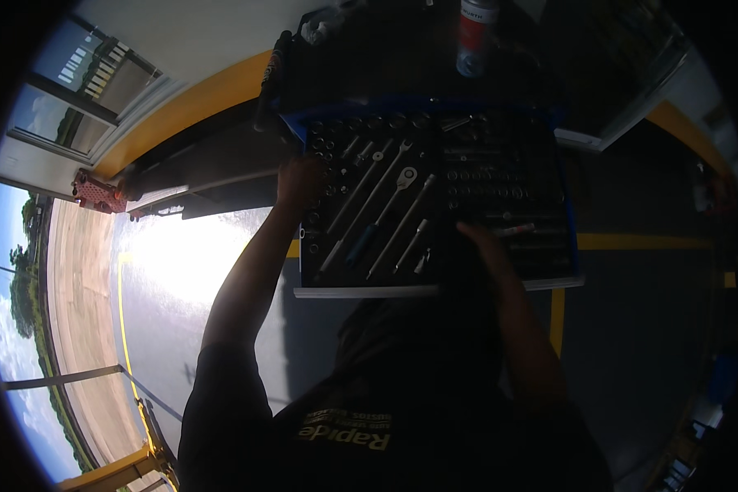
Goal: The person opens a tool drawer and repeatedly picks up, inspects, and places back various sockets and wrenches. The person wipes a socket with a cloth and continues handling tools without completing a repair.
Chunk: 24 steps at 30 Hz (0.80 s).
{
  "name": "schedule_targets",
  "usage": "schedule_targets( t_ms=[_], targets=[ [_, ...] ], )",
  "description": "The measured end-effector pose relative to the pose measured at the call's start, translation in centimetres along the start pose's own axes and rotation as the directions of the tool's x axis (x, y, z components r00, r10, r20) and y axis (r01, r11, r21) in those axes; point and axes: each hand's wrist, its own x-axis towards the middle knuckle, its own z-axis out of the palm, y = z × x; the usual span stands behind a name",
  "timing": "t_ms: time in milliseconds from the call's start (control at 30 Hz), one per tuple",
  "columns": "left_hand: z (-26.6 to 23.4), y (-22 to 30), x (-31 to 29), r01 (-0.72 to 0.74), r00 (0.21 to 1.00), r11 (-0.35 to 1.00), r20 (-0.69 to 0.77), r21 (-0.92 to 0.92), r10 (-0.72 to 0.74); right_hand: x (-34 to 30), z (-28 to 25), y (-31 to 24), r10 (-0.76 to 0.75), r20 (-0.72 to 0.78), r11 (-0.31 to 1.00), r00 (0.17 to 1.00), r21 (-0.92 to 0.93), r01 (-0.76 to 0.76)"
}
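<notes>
A: Left hand (300,182)?
B: Rested on left edge of open tool drawer (435,289), beside sockets (318,148); grip unreadable.
A: Right hand (481,243)?
B: Lay over drawer's right half near ratchets (385,201); fingers too dark to judge.

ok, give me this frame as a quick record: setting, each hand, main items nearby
setting: open tool drawer of a dark cart, blue-edged, seen from above
contents: sockets, ratchets and extension bars in a dark foam tray
left hand: at the drawer's left edge, over the socket column; grip unclear
right hand: over the tray's right half, near a small tool; hold unclear
cart top: spray can
floor: glossy grey, yellow lines
</notes>
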Motion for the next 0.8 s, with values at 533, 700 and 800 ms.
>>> schedule_targets(
  t_ms=[533,700,800],
  targets=[
    [-8.3,10.3,-5.7,0.027,0.999,0.162,0.032,-0.986,0.034,-3.3,3.3,-2.3,-0.143,0.055,0.873,0.988,0.477,0.1],
    [-7.6,16.8,-8.9,0.087,0.995,0.131,0.092,-0.988,0.032,-4.9,5.8,-2.7,-0.586,0.149,0.793,0.796,-0.094,0.601],
    [-7.4,19.0,-11.3,0.25,0.968,-0.178,0.245,-0.952,0.053,-6.2,6.3,-2.1,-0.753,0.481,0.008,0.449,-0.676,0.737]
  ],
)
